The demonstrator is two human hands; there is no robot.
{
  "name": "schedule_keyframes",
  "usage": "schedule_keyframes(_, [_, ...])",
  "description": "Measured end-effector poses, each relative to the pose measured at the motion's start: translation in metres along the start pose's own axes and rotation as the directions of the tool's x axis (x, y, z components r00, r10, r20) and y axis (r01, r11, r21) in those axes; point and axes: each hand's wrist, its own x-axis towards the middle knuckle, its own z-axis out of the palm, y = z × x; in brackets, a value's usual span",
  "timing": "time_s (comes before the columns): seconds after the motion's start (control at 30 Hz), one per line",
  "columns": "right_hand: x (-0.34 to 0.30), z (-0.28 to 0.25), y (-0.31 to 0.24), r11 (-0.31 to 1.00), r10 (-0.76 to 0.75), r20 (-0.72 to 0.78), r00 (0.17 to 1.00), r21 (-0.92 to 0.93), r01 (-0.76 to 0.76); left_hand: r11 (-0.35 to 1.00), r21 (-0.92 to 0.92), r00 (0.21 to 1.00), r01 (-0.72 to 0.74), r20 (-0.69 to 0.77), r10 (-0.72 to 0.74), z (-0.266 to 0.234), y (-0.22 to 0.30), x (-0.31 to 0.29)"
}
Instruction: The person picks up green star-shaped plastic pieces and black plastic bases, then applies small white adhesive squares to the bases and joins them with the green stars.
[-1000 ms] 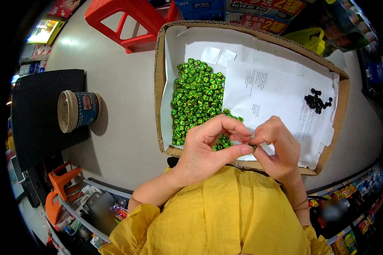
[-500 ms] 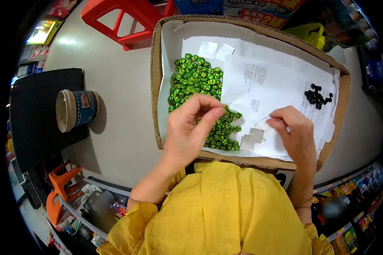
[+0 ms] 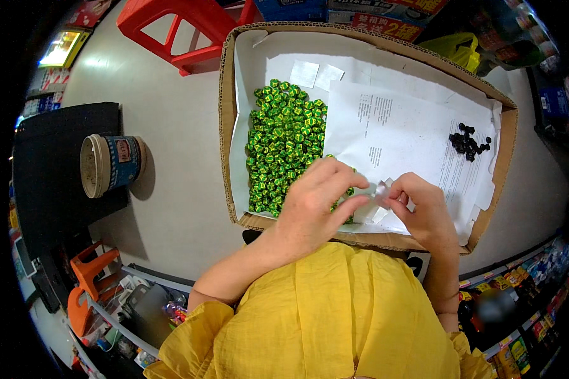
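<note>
A shallow cardboard box (image 3: 229, 120) lined with white paper holds a heap of small green wrapped candies (image 3: 283, 142) on its left. A little cluster of dark round pieces (image 3: 468, 140) lies at the far right on a printed sheet (image 3: 398, 136). My left hand (image 3: 313, 205) and my right hand (image 3: 420, 208) meet over the box's near edge, both pinching one small silvery wrapper piece (image 3: 380, 191) between their fingertips. Small white paper squares (image 3: 368, 213) lie just under the hands.
A paper cup (image 3: 107, 165) lies on its side at the left, by a black surface (image 3: 50, 170). A red plastic stool (image 3: 183, 28) stands beyond the box. A yellow bag (image 3: 455, 50) is at the far right. Two more white squares (image 3: 316, 74) lie inside the box's far end.
The hands were joined, then parted with the left over the green candies. Now they have come together again and pinch a small silvery wrapper piece between them.
</note>
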Motion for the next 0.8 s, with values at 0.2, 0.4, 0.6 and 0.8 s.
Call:
schedule_keyframes(0.2, [-0.001, -0.007, -0.008, 0.942, 0.129, -0.018, 0.992, 0.314, -0.117, 0.971, -0.151, 0.982, 0.186, 0.06, -0.179, 0.024, 0.008, 0.004])
schedule_keyframes(0.4, [0.009, 0.012, -0.007, 0.978, 0.007, -0.162, 0.987, -0.206, -0.04, 0.988, 0.156, 0.998, 0.0, 0.069, -0.01, 0.025, 0.001, 0.007])
schedule_keyframes(0.6, [0.008, 0.006, -0.004, 0.996, -0.033, -0.119, 0.992, -0.088, 0.022, 0.995, -0.011, 0.995, 0.102, 0.024, -0.101, 0.019, 0.004, 0.007])
schedule_keyframes(0.8, [0.002, -0.017, -0.005, 0.859, 0.203, 0.094, 0.975, 0.46, -0.224, 0.816, -0.397, 0.904, 0.42, 0.263, -0.337, 0.019, 0.009, 0.008])
